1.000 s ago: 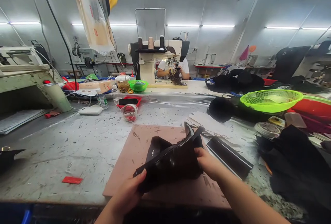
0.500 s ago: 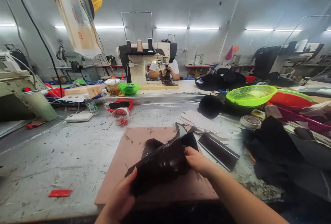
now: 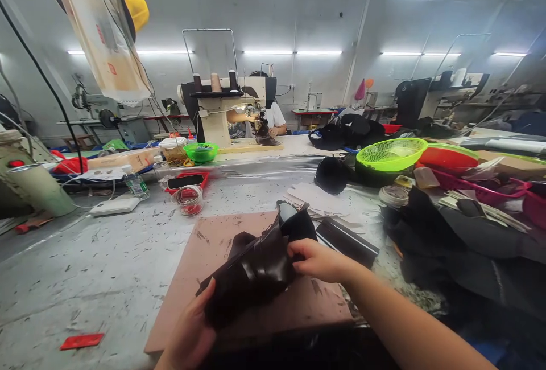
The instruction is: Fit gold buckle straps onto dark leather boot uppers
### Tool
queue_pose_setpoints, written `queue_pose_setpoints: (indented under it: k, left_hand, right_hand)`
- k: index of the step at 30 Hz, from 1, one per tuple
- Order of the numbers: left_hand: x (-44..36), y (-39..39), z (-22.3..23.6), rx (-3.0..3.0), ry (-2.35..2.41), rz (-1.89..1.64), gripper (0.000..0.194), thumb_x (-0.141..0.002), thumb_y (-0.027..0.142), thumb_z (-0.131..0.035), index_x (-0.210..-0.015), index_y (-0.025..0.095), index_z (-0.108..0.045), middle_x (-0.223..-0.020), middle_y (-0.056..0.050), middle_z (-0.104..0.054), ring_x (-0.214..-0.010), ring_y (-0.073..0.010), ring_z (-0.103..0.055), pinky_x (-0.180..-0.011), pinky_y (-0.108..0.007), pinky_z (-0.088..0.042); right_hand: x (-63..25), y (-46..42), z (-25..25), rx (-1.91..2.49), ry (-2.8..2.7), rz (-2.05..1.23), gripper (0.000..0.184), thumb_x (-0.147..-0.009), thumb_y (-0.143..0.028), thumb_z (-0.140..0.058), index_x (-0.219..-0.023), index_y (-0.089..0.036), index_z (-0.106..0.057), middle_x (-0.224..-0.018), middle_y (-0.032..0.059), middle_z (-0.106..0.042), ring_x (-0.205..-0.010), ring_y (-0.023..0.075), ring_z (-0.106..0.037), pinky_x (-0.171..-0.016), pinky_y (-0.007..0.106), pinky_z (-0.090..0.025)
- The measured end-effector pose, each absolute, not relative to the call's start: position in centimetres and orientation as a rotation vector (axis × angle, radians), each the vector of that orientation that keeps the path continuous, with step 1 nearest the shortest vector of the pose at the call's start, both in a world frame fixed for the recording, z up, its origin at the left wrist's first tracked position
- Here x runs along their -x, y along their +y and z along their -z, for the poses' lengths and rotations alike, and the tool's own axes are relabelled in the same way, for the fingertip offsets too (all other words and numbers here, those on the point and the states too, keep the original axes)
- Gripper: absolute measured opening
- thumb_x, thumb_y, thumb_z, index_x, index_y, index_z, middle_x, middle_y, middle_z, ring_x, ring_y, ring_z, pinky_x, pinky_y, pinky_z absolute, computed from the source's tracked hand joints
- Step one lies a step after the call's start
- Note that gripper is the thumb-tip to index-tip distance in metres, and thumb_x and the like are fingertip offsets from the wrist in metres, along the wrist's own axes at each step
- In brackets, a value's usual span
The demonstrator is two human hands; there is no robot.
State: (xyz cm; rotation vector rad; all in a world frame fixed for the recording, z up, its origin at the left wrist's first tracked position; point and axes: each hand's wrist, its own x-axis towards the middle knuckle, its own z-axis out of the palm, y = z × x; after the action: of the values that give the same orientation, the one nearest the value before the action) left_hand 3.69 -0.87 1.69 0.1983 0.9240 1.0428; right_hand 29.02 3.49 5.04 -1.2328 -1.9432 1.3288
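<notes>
Both of my hands grip a dark brown, glossy leather piece (image 3: 256,270) above a pinkish cutting board (image 3: 217,245) on the grey worktable (image 3: 98,267). My left hand (image 3: 191,330) is closed on its near lower end. My right hand (image 3: 318,259) pinches its upper right edge, fingers curled over the leather. The piece bends and folds between the hands, with a black flap sticking up at its far end.
A black flat strip (image 3: 347,242) and white paper patterns (image 3: 318,199) lie right of the board. Black material (image 3: 460,245) is piled at the right, by green (image 3: 390,153) and red (image 3: 447,159) baskets. A red card (image 3: 81,340) lies near left. A person sits at a sewing machine (image 3: 217,108) behind.
The view has swung right, so everything shifts left in frame. My hands have drawn closer together and the leather is bent more, its right end folded under my right hand.
</notes>
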Motion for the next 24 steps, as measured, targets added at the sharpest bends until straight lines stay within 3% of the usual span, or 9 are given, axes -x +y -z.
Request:
queue_pose_setpoints:
  k: [12, 16, 20, 24]
  left_hand:
    - [-3.9, -0.6, -1.6, -0.151, 0.919, -1.057, 0.032, -0.087, 0.021, -0.041, -0.087, 0.009, -0.071, -0.098, -0.011, -0.068, -0.108, -0.0259, -0.054, -0.103, -0.037, -0.034]
    - [-3.8, -0.6, -1.1, -0.156, 0.877, -1.026, 0.036, -0.088, 0.022, -0.038, -0.085, 0.008, -0.072, -0.096, -0.012, -0.068, -0.108, -0.0262, -0.054, -0.104, -0.036, -0.033]
    - [-3.7, -0.9, -0.8, -0.19, 0.871, -1.047, 0.034, -0.087, 0.021, -0.04, -0.087, 0.009, -0.071, -0.1, -0.011, -0.067, -0.112, -0.0255, -0.051, -0.104, -0.036, -0.033]
    - [-3.9, -1.3, -0.3, -0.232, 0.858, -1.037, 0.031, -0.085, 0.023, -0.043, -0.091, 0.01, -0.07, -0.106, -0.011, -0.065, -0.115, -0.0268, -0.049, -0.103, -0.038, -0.034]
  right_hand:
    - [-28.6, 1.2, -7.9, 1.17, -1.776, -1.567, 0.008, -0.07, -0.022, -0.05, -0.073, -0.017, -0.056, -0.073, -0.0012, -0.057, -0.076, 0.0157, -0.053, -0.07, 0.026, -0.041]
    - [-28.2, 0.5, -8.3, 1.311, -1.972, -1.288, 0.011, -0.066, -0.02, -0.063, -0.072, -0.018, -0.055, -0.078, -0.0004, -0.059, -0.076, 0.0163, -0.053, -0.067, 0.025, -0.04]
    - [-27.8, -0.5, -7.8, 1.41, -2.041, -0.963, 0.011, -0.07, -0.014, -0.059, -0.066, -0.018, -0.049, -0.077, -0.0004, -0.055, -0.076, 0.0153, -0.051, -0.066, 0.025, -0.037]
    - [-27.4, -1.7, -6.0, 1.451, -1.974, -0.811, 0.009, -0.073, -0.011, -0.051, -0.073, -0.019, -0.046, -0.077, 0.0004, -0.054, -0.072, 0.0151, -0.05, -0.062, 0.025, -0.037]
